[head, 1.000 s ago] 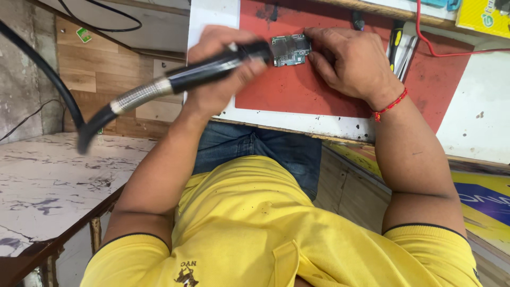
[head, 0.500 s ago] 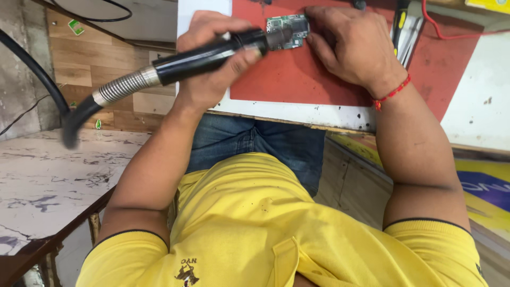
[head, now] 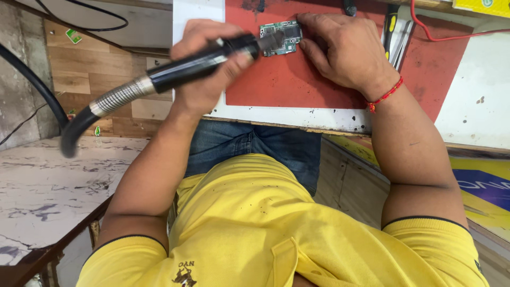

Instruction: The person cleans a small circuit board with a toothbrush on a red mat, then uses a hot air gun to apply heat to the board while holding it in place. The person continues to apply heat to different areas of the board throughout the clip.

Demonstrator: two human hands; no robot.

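Clearly, the small green circuit board is laid flat on the red mat near the far edge of the white bench top. It is pinned at its right end by the right hand, whose fingers are pressed together and laid on the board's upper right corner. A black hot-air handpiece is gripped in the left hand, the fingers curled tight round its barrel. Its long axis is run from lower left, where the ribbed metal collar and black hose trail off, up to the right, so that the nozzle tip is brought over the board's left end. Whether nozzle and board are touching cannot be told.
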